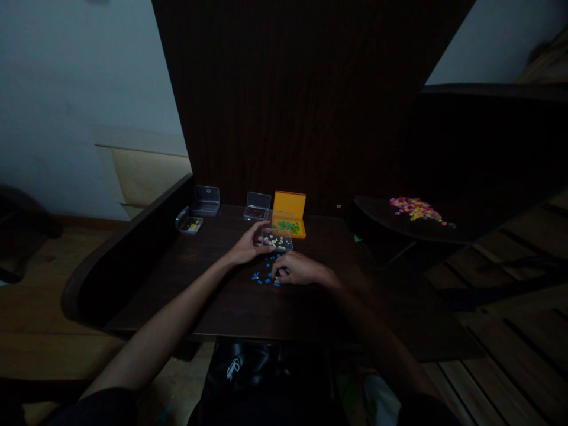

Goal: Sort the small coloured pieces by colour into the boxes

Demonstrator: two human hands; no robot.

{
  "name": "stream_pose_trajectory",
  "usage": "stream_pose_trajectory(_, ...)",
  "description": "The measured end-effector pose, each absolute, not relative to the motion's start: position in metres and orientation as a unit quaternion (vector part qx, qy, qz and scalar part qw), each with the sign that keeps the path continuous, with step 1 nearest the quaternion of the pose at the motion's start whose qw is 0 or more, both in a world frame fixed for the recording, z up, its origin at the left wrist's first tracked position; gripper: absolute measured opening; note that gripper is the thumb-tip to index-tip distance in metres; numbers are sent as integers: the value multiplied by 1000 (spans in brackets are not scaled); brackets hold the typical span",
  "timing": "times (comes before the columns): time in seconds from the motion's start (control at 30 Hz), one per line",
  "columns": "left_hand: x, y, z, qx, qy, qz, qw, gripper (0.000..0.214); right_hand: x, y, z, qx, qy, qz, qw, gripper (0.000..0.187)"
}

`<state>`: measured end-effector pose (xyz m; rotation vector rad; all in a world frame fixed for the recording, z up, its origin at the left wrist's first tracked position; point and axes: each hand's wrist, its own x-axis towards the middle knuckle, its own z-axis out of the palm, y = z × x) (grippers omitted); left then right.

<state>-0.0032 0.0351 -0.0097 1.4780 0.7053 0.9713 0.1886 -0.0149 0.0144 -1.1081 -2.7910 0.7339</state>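
My left hand rests on the dark table, with its fingers against the left side of a small clear box that holds pale pieces. My right hand lies just in front of that box, fingers curled down over several small blue pieces scattered on the table. Whether it pinches one of them is hidden by the dim light.
Behind the clear box stands an open orange box with green pieces. Three more clear boxes sit at the back left. A pile of coloured pieces lies on a dark surface at the right. The dark wooden table has a raised left edge.
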Motion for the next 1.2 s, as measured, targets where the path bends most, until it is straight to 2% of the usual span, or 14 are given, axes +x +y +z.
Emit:
stream_pose_trajectory(0.17,-3,36,-12,637,298,413,578,78,189,-15,15,-348,-907,237,28,22)
stream_pose_trajectory(0.33,-4,35,-11,638,301,410,578,78,187,-16,16,-319,-920,226,23,14)
stream_pose_trajectory(0.57,-4,35,-10,642,299,411,574,78,192,-19,16,-382,-896,216,67,10)
stream_pose_trajectory(0.87,-3,34,-9,631,291,418,585,76,190,-28,14,-435,-875,208,50,9)
stream_pose_trajectory(1.2,-3,35,-9,630,296,418,584,77,176,-41,20,-466,-876,118,-26,9)
